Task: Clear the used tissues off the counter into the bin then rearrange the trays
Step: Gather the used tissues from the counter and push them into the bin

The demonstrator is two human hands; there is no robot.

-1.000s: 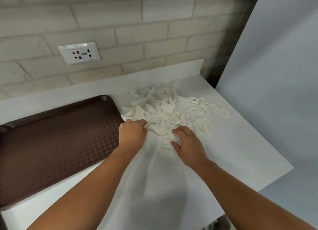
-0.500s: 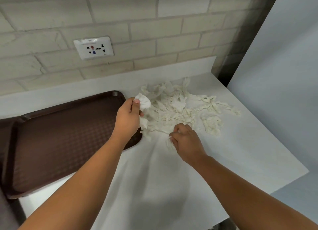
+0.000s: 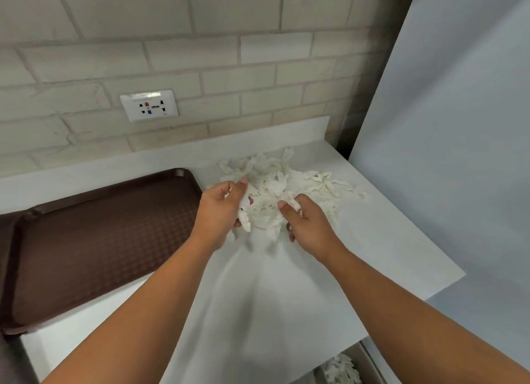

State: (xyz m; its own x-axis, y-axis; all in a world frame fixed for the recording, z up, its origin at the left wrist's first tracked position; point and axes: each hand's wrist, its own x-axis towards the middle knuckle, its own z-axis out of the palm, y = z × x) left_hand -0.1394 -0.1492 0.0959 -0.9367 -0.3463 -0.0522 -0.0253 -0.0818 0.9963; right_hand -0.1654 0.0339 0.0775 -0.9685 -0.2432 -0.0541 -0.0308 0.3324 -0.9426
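Note:
A heap of crumpled white used tissues [image 3: 286, 182] lies on the white counter [image 3: 286, 291] near the back right corner. My left hand [image 3: 220, 208] grips a bunch of tissues at the heap's left side, some hanging below its fingers. On the near side of the heap my right hand [image 3: 308, 225] curls its fingers round another clump. A brown tray [image 3: 94, 240] sits on the counter to the left, its right rim just beside my left hand. A bin [image 3: 361, 360] holding tissues shows below the counter's front edge at the lower right.
A brick wall with a white power socket [image 3: 149, 105] stands behind the counter. A pale grey panel [image 3: 447, 125] rises along the counter's right edge. A second brown tray edge [image 3: 5, 240] peeks out at the far left.
Both hands have come together at the near side of the heap. The left hand dropped back from above the tray rim with its tissues, and the right hand has gathered a larger clump.

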